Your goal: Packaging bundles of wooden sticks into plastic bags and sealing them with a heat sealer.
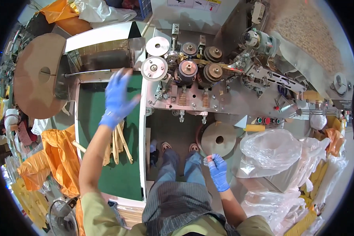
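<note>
My left hand, in a blue glove, reaches over the green belt. Its fingers are apart and nothing shows in them. Under and beside the left wrist lie several narrow tan strips, bundled loosely on the belt and partly hidden by my forearm. My right hand, also gloved in blue, hangs low to the right of my legs. Its fingers are curled in and pressed together; whether anything small is between them cannot be made out. Close above it is a large tan roll with a dark core hole.
Ahead stands a machine with metal rollers and springs. Push buttons sit on its right front. A large brown disc-shaped roll stands left. Orange bags lie beside the belt, clear plastic bags at right, a fan lower left.
</note>
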{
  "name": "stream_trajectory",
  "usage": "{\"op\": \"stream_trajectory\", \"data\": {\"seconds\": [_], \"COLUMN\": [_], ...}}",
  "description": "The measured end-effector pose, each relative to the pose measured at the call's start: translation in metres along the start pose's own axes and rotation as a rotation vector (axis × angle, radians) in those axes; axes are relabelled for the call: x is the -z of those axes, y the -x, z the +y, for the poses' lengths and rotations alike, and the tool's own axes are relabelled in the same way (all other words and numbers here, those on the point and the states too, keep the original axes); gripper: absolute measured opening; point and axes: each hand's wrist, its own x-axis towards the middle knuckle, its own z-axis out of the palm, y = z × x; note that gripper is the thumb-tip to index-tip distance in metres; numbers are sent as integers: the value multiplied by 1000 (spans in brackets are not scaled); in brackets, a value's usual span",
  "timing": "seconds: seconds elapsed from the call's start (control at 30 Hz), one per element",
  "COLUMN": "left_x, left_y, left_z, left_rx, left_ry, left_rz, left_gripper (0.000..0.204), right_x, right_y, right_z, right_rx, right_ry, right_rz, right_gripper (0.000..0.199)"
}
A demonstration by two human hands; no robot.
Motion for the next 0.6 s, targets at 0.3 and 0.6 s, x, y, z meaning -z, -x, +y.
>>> {"op": "stream_trajectory", "data": {"seconds": [0.3, 0.6], "left_x": [-70, -87], "left_y": [-149, -165], "left_z": [69, 78], "left_rx": [-57, -105], "left_ry": [-100, -275], "left_rz": [-96, -222], "left_gripper": [22, 21], "right_x": [18, 36], "right_y": [16, 22], "right_z": [-6, 2], "right_rx": [35, -27], "right_ry": [58, -65], "right_rz": [113, 176], "right_gripper": [4, 6]}}
